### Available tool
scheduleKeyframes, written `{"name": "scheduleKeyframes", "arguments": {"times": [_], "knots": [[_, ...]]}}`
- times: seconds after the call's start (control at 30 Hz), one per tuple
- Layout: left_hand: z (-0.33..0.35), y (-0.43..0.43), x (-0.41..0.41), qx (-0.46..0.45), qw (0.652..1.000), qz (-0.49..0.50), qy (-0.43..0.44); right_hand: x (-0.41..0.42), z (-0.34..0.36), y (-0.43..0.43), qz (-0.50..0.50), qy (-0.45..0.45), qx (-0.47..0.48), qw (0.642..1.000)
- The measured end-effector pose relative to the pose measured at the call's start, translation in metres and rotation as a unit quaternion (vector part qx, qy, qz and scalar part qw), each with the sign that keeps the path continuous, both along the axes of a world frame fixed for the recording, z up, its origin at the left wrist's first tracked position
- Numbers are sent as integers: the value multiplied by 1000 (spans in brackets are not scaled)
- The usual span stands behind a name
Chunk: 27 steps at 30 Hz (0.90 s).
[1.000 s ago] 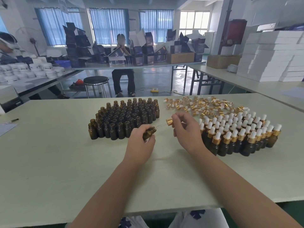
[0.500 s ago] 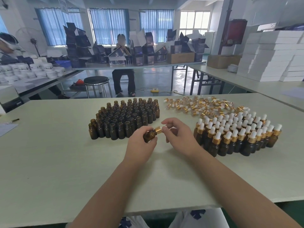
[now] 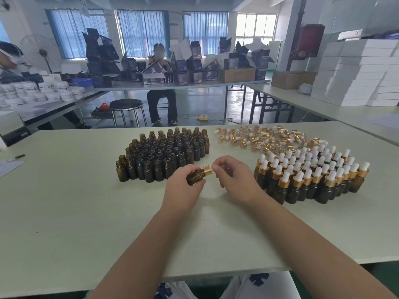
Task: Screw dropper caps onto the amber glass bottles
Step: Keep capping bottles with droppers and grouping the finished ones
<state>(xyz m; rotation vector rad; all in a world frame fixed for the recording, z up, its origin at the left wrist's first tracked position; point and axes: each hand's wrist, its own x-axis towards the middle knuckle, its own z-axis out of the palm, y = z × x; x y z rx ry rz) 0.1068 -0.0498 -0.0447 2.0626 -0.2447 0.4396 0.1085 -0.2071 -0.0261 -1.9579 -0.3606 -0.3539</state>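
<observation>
Head view: our left hand grips the amber bottle, right hand pinches its dropper cap (toward two o'clock); tilt risks cross-threading.

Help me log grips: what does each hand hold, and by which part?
The left hand grips a bottle round its body; the right hand pinches the cap on it by the top end.

Dropper cap now on the bottle, formerly apart.

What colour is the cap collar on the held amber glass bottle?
Shiny gold metal collar, clearest in the head view.
</observation>
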Motion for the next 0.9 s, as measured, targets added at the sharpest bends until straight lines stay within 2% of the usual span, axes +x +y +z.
{"name": "scheduleKeyframes", "arguments": {"times": [0.17,0.67,0.8,0.9], "knots": [[1,0,-1,12,1000,3,3,3,-4,-2,-6,3,-32,999],[1,0,1,45,999,0,8,3,-4,-4,27,-26,-14,999],[2,0,0,40,999,-2,8,4,-5,-4,31,-14,-8,999],[1,0,0,34,999,-6,7,8,-7,-5,3,6,-43,999]]}}
